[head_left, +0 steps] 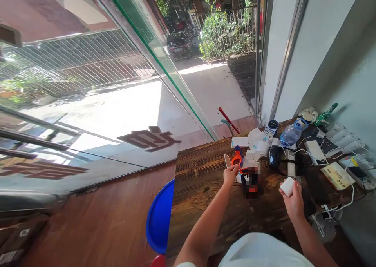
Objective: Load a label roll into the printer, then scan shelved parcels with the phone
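Observation:
My left hand [230, 174] reaches over the dark wooden table [202, 204] and touches a white item next to an orange and blue tape dispenser [237, 158]; whether the fingers grip it cannot be told. My right hand [292, 196] is closed around a small white block [287, 186], held just above the table. Between the hands stands a small dark box [252, 180], partly blurred.
Paper rolls [257, 143], a water bottle [290, 134], a black device [275, 156], white chargers and cables [343, 141], and a green spray bottle [325, 115] crowd the table's far right by the wall. A blue stool [160, 216] stands left. A glass door [117, 82] lies beyond.

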`<move>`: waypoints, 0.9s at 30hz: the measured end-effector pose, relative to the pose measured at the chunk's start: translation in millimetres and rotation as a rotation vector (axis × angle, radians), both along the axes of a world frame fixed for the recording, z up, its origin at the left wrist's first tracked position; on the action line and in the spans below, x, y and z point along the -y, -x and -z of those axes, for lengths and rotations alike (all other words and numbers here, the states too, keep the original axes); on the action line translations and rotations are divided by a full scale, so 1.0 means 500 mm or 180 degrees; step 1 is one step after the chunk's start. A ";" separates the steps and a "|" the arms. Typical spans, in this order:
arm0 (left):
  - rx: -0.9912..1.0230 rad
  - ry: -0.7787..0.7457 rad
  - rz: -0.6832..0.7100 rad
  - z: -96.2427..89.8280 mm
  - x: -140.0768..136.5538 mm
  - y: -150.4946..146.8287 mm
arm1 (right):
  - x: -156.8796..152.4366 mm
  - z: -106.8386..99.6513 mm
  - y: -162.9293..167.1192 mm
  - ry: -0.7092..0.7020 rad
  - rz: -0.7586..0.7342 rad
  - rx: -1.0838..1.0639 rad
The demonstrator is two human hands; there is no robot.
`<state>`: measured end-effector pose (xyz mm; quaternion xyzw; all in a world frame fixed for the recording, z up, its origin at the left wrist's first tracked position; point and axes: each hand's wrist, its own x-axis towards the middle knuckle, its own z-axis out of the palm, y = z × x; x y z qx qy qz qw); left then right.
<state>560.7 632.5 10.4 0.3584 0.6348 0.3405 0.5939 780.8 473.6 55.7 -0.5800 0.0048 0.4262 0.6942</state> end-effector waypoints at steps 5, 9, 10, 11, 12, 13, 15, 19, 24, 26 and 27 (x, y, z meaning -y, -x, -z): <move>-0.0188 0.0084 0.0156 0.018 -0.050 -0.040 | -0.039 0.030 -0.029 0.0037 -0.0263 -0.0119; -0.0258 0.0086 0.0124 0.035 -0.087 -0.064 | -0.056 0.048 -0.039 0.0079 -0.0459 -0.0169; -0.0232 0.0086 0.0096 0.038 -0.092 -0.067 | -0.059 0.051 -0.042 0.0089 -0.0491 -0.0166; -0.0186 0.0084 0.0057 0.041 -0.095 -0.069 | -0.061 0.053 -0.045 0.0097 -0.0521 -0.0159; -0.0124 0.0081 0.0007 0.042 -0.094 -0.069 | -0.063 0.055 -0.048 0.0102 -0.0547 -0.0148; -0.0053 0.0077 -0.0056 0.042 -0.089 -0.066 | -0.065 0.055 -0.052 0.0105 -0.0571 -0.0136; 0.0086 0.0069 -0.0231 0.041 -0.066 -0.055 | -0.067 0.053 -0.059 0.0106 -0.0618 -0.0105; 0.0210 0.0144 -0.0727 0.042 0.023 0.002 | -0.066 0.038 -0.067 0.0100 -0.0756 -0.0027; 0.0085 0.0223 -0.1874 0.061 0.148 0.133 | -0.079 0.020 -0.047 0.0075 -0.1024 0.0038; -0.0024 0.0248 -0.2467 0.064 0.185 0.205 | -0.092 0.013 -0.021 0.0045 -0.1178 0.0048; -0.0081 0.0267 -0.2752 0.062 0.200 0.244 | -0.097 0.009 -0.004 0.0024 -0.1250 0.0051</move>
